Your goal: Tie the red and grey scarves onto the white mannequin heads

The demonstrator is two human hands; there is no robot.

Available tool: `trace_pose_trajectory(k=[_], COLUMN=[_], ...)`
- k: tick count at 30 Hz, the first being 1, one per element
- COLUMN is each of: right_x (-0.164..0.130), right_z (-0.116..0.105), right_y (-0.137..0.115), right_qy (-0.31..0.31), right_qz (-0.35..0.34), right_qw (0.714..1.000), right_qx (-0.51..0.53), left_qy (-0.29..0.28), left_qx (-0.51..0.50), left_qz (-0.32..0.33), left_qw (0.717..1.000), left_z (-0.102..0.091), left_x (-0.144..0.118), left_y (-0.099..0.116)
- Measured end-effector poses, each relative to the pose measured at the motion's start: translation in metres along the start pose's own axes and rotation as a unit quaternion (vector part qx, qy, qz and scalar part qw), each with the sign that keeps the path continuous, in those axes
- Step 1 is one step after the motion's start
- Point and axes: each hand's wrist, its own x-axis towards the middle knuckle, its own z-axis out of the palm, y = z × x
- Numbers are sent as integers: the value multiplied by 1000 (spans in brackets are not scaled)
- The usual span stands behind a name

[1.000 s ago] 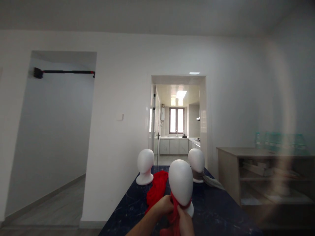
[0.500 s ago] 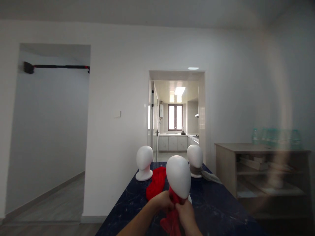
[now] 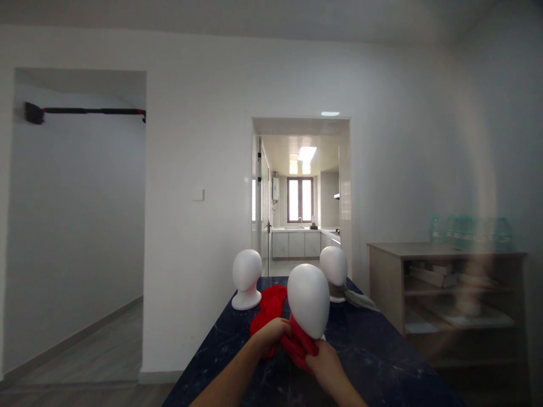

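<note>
A white foam mannequin head (image 3: 309, 299) stands near me on the dark blue marbled table (image 3: 373, 362). A red scarf (image 3: 297, 343) is wrapped round its neck. My left hand (image 3: 274, 332) grips the scarf at the neck's left side. My right hand (image 3: 327, 362) grips the scarf's other part just below and right of the neck. More red cloth (image 3: 268, 305) lies bunched on the table behind my left hand.
Two more white mannequin heads (image 3: 246, 278) (image 3: 334, 271) stand at the table's far end, the right one with grey cloth (image 3: 358, 299) at its base. A wooden shelf unit (image 3: 445, 288) stands to the right. A doorway (image 3: 301, 192) beyond opens on a kitchen.
My hands have drawn the scarf up tighter round the neck; the hanging red bundle below is gone. My view has tilted slightly, so everything sits a little higher and left.
</note>
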Motion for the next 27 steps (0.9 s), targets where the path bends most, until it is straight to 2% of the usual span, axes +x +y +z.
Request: trace_pose_trajectory(k=[5,10,13,16,20,22,24,27], right_x=[-3,-1,-1,1,7,10,10,6], right_z=[-3,-12,-14,-11,-9,-10,-13,-16], right_y=[-4,-5,-5,0,10,12,11,7], right_qy=[-47,-54,-55,-38,-48,-81,-103,-113], right_qz=[-24,-38,-50,-45,19,46,58,64], right_qw=[997,994,991,985,983,981,980,983], right_qx=[47,92,112,163,178,168,162,130], left_qy=[36,87,110,122,92,73,55,44], left_qx=[-35,27,77,108,99,118,145,164], left_qz=[-11,24,21,10,-17,-6,35,91], left_qw=[999,996,991,987,991,990,987,981], left_z=[-18,-43,-38,-7,56,88,113,133], left_x=[-12,-29,-50,-78,-103,-104,-97,-83], left_y=[1,13,12,-1,-27,-33,-32,-20])
